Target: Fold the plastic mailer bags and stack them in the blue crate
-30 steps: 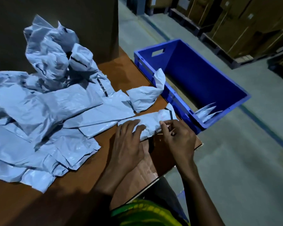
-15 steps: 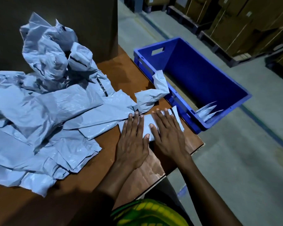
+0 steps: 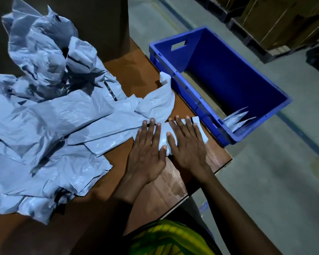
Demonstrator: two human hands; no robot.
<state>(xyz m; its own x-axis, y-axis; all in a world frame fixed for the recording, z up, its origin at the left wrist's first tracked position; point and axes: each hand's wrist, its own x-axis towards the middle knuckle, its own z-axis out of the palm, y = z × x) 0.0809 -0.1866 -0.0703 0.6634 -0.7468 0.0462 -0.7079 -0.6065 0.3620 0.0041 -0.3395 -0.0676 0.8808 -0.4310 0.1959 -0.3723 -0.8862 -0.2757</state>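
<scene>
A folded grey mailer bag (image 3: 163, 134) lies near the table's right corner. My left hand (image 3: 147, 153) and my right hand (image 3: 188, 144) both press flat on it, fingers spread, palms down. A big heap of loose, crumpled grey mailer bags (image 3: 50, 111) covers the left half of the table. The blue crate (image 3: 234, 137) stands beside the table on the right, lower than the tabletop. Inside it, folded mailers (image 3: 238, 119) lean at the near end on a brown cardboard liner.
The brown table (image 3: 171, 183) ends in a corner just right of my hands. A tall dark cardboard box (image 3: 103, 24) stands behind the heap. Pallets with cartons (image 3: 276, 21) line the far right of the concrete floor.
My hands went from pinching and folding the mailer to lying flat on it. The view has shifted slightly; the folded bag stays in the same spot.
</scene>
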